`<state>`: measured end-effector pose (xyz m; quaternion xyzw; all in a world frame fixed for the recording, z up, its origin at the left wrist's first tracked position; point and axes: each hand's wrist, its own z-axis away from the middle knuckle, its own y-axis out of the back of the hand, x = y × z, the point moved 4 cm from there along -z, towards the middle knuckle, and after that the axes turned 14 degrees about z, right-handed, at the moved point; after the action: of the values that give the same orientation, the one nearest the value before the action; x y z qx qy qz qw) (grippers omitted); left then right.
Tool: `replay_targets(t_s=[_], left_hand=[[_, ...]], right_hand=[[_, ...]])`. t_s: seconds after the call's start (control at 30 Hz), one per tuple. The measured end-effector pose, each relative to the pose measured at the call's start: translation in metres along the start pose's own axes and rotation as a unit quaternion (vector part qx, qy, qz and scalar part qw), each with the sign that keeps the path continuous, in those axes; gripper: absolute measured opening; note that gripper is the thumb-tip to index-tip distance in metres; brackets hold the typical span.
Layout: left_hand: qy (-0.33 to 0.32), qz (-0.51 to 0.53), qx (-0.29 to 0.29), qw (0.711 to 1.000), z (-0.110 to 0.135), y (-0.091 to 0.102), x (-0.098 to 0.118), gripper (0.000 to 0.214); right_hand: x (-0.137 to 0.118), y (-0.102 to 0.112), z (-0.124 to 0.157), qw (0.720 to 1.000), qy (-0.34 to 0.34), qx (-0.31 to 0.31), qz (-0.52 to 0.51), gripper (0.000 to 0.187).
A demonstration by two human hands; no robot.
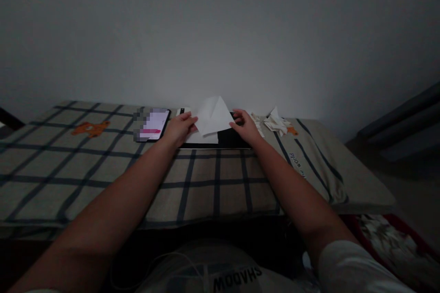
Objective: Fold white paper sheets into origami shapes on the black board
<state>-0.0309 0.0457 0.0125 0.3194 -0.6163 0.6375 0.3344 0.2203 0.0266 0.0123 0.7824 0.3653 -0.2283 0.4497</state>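
A creased piece of white paper is held up between my two hands, its top coming to a point. My left hand pinches its left edge between thumb and fingers. At the right corner, my right hand has thumb and curled fingers closed on the paper. Beneath it, a flat black board or book lies on the cloth, with another white sheet partly covering it. My hands and the raised paper hide much of both.
A lit phone lies left of my left hand. Folded white paper pieces are heaped on the right. Checked cloth covers the surface, against a grey wall. A red container with white scraps stands low at right.
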Motion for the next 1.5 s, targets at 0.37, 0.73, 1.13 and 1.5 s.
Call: replay_targets(t_s=[0.37, 0.73, 1.13, 1.5], left_hand=[[0.072, -0.016, -0.048, 0.996, -0.007, 0.005, 0.003, 0.018], [-0.039, -0.139, -0.085, 0.986, 0.007, -0.006, 0.014, 0.058], [-0.173, -0.308, -0.142, 0.925, 0.008, -0.006, 0.021, 0.01], [-0.173, -0.246, -0.07, 0.951, 0.017, -0.01, 0.023, 0.013]], right_hand=[[-0.003, 0.002, 0.003, 0.982, -0.031, -0.126, -0.136, 0.039], [-0.001, 0.006, 0.0, 0.987, -0.086, -0.057, -0.127, 0.022], [-0.001, 0.011, 0.0, 0.986, -0.085, -0.032, -0.137, 0.026], [-0.001, 0.0, 0.0, 0.97, -0.115, -0.032, -0.213, 0.029]])
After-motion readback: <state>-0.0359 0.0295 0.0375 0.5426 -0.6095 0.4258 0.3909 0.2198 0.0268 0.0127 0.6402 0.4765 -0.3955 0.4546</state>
